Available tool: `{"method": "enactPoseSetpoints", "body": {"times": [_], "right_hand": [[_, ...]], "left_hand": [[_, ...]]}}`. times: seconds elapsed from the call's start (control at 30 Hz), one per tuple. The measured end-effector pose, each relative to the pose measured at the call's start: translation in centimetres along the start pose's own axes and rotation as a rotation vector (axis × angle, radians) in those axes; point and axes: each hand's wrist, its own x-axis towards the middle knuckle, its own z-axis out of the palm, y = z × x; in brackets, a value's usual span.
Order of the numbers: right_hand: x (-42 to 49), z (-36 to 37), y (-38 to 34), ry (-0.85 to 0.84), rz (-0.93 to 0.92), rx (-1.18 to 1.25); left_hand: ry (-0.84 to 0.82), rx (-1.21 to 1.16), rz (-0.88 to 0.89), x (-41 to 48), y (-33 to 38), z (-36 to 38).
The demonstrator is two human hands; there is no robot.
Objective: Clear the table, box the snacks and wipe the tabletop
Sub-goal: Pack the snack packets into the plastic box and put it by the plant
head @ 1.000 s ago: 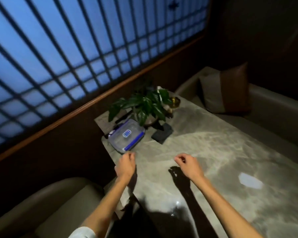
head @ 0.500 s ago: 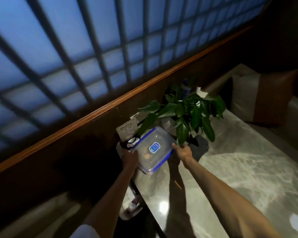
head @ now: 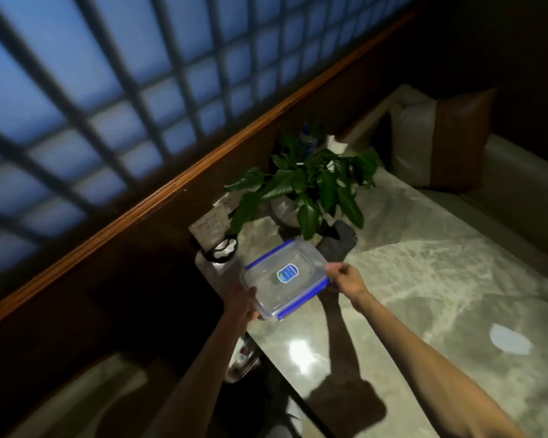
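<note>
A clear plastic snack box (head: 283,278) with a blue-clipped lid and a blue label is held between both hands above the near left corner of the grey marble table (head: 424,279). My left hand (head: 242,300) grips its near left edge. My right hand (head: 345,279) pinches its right edge. The lid is on. What is inside the box cannot be made out. A dark folded cloth (head: 337,245) lies on the table just behind the box.
A potted green plant (head: 307,188) stands at the table's far left. A small card stand (head: 211,227) and a round black-rimmed object (head: 223,249) sit by the wall. A white patch (head: 510,339) shows on the tabletop at right. A cushioned bench (head: 440,147) lies beyond.
Both hands reached forward from the bare tabletop and took hold of the box. The box has since come toward me, away from the plant and wall.
</note>
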Motion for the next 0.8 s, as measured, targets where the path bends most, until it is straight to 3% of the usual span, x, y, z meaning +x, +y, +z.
{"method": "enactPoseSetpoints", "body": {"times": [0.2,0.3,0.47,0.7,0.8], "right_hand": [[-9.3,-12.3,9.1,0.173,0.1,0.23],[-14.9,-18.0,15.2,0.327,0.171,0.372],[-22.2,-26.2,24.6,0.532,0.234,0.492],[-27.5,-34.2,32.4,0.588,0.202,0.243],[-28.8,-35.8,34.5,0.634,0.155,0.161]], "left_hand": [[-0.11,0.369,0.193,-7.3,-4.3,8.1],[-0.256,0.548,0.342,-12.4,-7.3,13.2],[-0.412,0.563,0.309,-18.8,-14.7,21.6],[-0.436,0.631,0.33,-24.9,-23.2,29.9],[-0.366,0.748,0.337,-25.1,-25.5,32.0]]}}
